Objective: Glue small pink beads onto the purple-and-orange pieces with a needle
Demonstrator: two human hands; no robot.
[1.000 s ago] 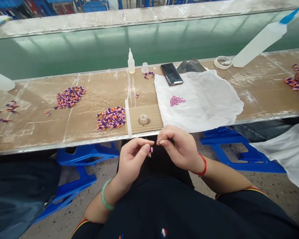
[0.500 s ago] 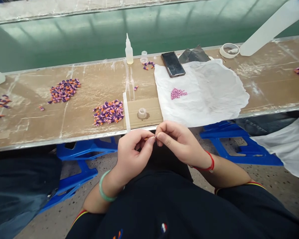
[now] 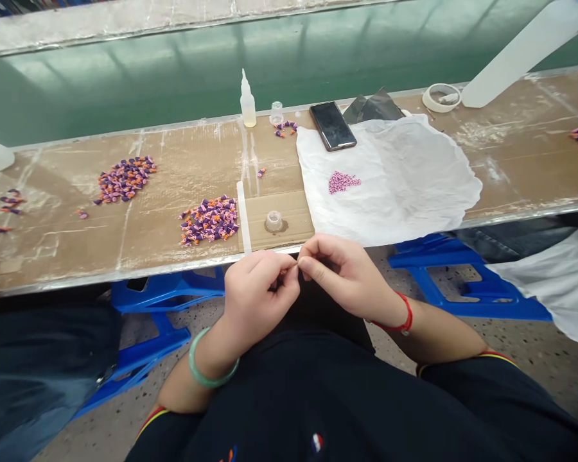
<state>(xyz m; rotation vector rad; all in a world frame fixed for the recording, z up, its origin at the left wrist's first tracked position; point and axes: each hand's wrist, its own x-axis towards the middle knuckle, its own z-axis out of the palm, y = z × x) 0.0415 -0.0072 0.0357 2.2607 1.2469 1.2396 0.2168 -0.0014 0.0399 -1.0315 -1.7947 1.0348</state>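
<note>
My left hand (image 3: 257,285), with a pale green bangle at the wrist, is closed in a pinch around a small orange-and-purple piece (image 3: 283,272), mostly covered by the fingers. Fingertip to fingertip with it, my right hand (image 3: 344,276) pinches too; whatever it grips is too small or hidden to name. Both hands are just off the table's front edge. Beyond them a small clear cup (image 3: 274,221) stands on a wet spot on cardboard. To its left lies a heap of small purple, pink and orange pieces (image 3: 210,221). Tiny pink bits (image 3: 343,182) lie on a white cloth (image 3: 404,173).
A dropper bottle (image 3: 248,102), a clear cap (image 3: 277,113), a phone (image 3: 332,126) and a tape roll (image 3: 442,97) line the back. Another heap (image 3: 126,179) lies left. White panels (image 3: 520,58) rise at both sides. Blue stools (image 3: 467,282) and people's legs are beside me.
My left fingers have curled in further, so less of the orange piece shows. The fingertips stay together. The view has shifted slightly.
</note>
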